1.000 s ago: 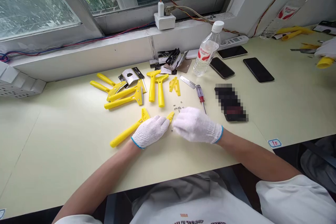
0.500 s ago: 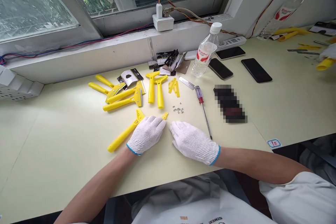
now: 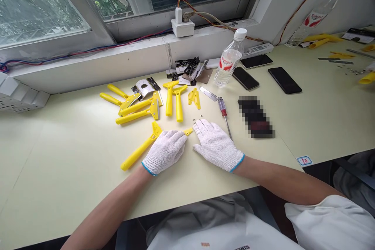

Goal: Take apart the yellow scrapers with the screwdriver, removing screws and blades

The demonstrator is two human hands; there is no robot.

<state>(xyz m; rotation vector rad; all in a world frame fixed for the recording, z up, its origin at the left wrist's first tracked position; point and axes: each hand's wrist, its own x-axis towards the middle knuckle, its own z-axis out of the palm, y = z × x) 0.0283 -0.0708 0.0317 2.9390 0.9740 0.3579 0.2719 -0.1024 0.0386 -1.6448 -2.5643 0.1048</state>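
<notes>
L hand [image 3: 164,152] fingers together, no pinch, just beside yellow scraper handle [image 3: 140,149]. R hand [image 3: 216,144] spread, moved fwd, near small screws [image 3: 194,120]; small yellow piece [image 3: 188,132] between hands.

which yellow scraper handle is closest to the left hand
The lone yellow plastic scraper handle lying diagonally beside the left hand, set apart from the other handles, which lie bunched farther up the table.

Yellow scraper handle [image 3: 137,152], lying diagonally (head outward), small yellow piece [image 3: 189,131]
</notes>
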